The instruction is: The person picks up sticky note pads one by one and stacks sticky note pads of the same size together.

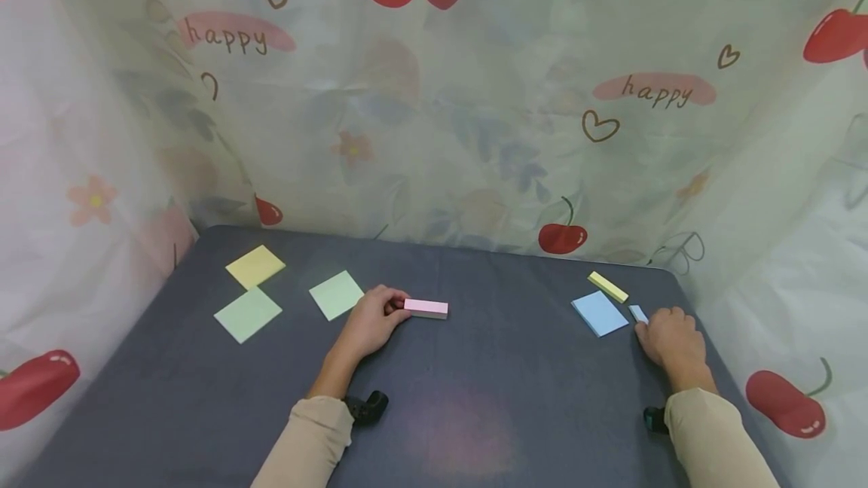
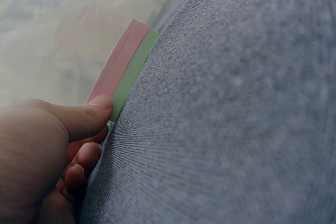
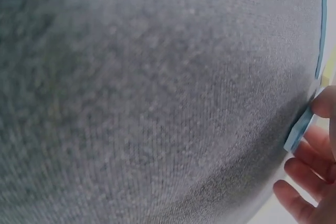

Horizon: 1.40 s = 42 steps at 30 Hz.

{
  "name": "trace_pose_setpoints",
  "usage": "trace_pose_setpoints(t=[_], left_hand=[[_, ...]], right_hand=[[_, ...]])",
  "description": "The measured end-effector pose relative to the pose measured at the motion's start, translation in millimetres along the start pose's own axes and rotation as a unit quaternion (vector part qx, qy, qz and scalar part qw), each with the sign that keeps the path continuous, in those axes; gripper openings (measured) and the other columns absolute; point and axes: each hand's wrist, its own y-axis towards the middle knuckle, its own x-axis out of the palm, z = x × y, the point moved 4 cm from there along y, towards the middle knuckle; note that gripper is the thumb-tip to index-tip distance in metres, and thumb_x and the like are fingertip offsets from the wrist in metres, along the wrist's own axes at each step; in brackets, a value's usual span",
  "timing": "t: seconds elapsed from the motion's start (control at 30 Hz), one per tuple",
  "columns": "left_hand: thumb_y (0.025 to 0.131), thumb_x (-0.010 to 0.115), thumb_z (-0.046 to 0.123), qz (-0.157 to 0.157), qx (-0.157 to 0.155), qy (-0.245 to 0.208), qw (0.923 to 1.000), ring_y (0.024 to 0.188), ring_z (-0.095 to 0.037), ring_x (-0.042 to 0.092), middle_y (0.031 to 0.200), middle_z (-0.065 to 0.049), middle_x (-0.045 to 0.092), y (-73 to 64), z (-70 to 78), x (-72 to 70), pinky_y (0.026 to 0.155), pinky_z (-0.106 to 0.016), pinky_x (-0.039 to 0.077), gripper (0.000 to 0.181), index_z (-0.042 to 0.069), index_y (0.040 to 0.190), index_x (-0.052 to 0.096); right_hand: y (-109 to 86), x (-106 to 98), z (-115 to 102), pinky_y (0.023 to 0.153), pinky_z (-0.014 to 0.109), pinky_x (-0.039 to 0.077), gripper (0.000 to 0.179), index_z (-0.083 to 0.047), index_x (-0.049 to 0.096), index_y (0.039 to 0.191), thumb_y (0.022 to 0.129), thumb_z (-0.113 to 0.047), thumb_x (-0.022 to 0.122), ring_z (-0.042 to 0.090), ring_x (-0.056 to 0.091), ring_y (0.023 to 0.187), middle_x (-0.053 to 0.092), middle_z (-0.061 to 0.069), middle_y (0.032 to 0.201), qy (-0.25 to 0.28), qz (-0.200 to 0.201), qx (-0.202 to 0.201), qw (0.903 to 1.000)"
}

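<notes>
Near the middle of the dark table, my left hand (image 1: 371,322) pinches the end of a narrow sticky note stack (image 1: 427,309), pink on top. In the left wrist view the stack (image 2: 121,69) shows a pink layer over a green one, with the thumb on its side and its bottom edge along the cloth. At the right, my right hand (image 1: 673,341) pinches a narrow light blue sticky note pad (image 1: 637,313) low at the table. In the right wrist view, the blue pad (image 3: 300,128) lies between thumb and fingers, partly hidden.
Beside the right hand lie a square blue pad (image 1: 600,313) and a narrow yellow pad (image 1: 608,287). At the left are a yellow square pad (image 1: 255,266) and two pale green square pads, one (image 1: 247,315) below it, the other (image 1: 335,295) by the left hand. A printed curtain (image 1: 441,134) surrounds the table.
</notes>
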Motion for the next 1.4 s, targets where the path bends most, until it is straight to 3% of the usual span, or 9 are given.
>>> trace_pose_setpoints(t=[0.23,0.43,0.67,1.0,1.4], left_hand=[[0.093,0.076,0.021,0.0,0.004,-0.002,1.0,0.082,-0.013,0.052,0.095,0.0,0.064,-0.4,-0.7,0.5,0.076,-0.031,0.043,0.019,0.014,0.11,0.075],[0.093,0.076,0.021,0.001,0.005,-0.001,1.0,0.083,-0.013,0.053,0.095,-0.001,0.064,0.2,-1.5,0.3,0.077,-0.031,0.044,0.019,0.014,0.11,0.075],[0.091,0.078,0.021,0.006,0.009,0.001,0.9999,0.082,-0.012,0.053,0.095,-0.001,0.065,0.4,-2.2,-0.8,0.076,-0.03,0.044,0.02,0.014,0.11,0.075],[0.092,0.077,0.021,0.004,0.013,-0.001,0.9999,0.082,-0.012,0.053,0.095,0.0,0.065,0.5,-1.3,1.2,0.076,-0.03,0.043,0.02,0.014,0.111,0.075],[0.091,0.078,0.02,0.005,0.013,-0.007,0.9999,0.08,-0.011,0.051,0.093,0.0,0.064,1.5,-2.5,1.1,0.075,-0.031,0.043,0.021,0.013,0.111,0.075]], right_hand=[[-4.3,-6.1,1.2,0.08,0.062,0.049,0.046,0.016,0.063,0.104,0.098,-0.029,0.052,0.048,0.055,0.095,0.054,0.035,0.105,0.003,0.032,-0.026,0.9992],[-6.4,-15.3,-7.9,0.081,0.06,0.05,0.044,0.014,0.067,0.107,0.096,-0.027,0.058,0.045,0.057,0.096,0.06,0.033,0.107,0.013,0.057,-0.066,0.9961],[-6.0,-29.7,-36.3,0.075,0.057,0.053,0.043,0.009,0.069,0.109,0.094,-0.031,0.06,0.041,0.059,0.095,0.06,0.031,0.113,0.016,0.082,-0.096,0.9918],[-8.1,-37.1,-78.8,0.073,0.054,0.055,0.039,0.004,0.069,0.113,0.095,-0.03,0.063,0.036,0.059,0.094,0.062,0.03,0.121,0.003,0.075,-0.137,0.9877],[-25.2,-43.0,-133.8,0.077,0.051,0.055,0.031,-0.001,0.07,0.107,0.093,-0.028,0.07,0.031,0.06,0.092,0.066,0.019,0.109,-0.007,0.141,-0.196,0.9705]])
